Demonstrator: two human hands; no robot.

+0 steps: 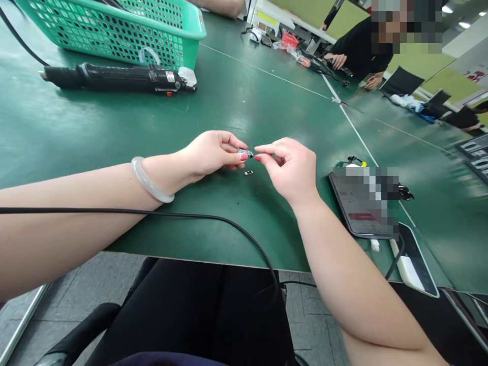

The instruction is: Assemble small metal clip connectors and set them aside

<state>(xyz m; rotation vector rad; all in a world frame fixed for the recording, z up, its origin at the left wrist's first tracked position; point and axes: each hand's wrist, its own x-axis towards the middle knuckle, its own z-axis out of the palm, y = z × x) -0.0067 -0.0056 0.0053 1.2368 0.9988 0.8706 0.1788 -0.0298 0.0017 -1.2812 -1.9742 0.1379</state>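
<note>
Between the thumb and fingers of my left hand (213, 155) is a small silvery-black electronic part (244, 152), too small to tell its exact kind. My right hand (290, 165) comes from the other side, thumb and forefinger pinched close at the part's right end. Whether something tiny sits in that pinch I cannot make out. Just below the hands a little flat rectangular piece (248, 173), dark with a pale rim, lies on the green tabletop (213, 213). A pale bangle (150, 183) circles my left wrist.
A green perforated basket (125, 38) stands at the back left, with a black electric screwdriver (118, 79) before it. On the right lie a phone (356, 208) and a white-edged device (415, 264). A black cable (224, 219) crosses the front. Another person (356, 48) works at the far right.
</note>
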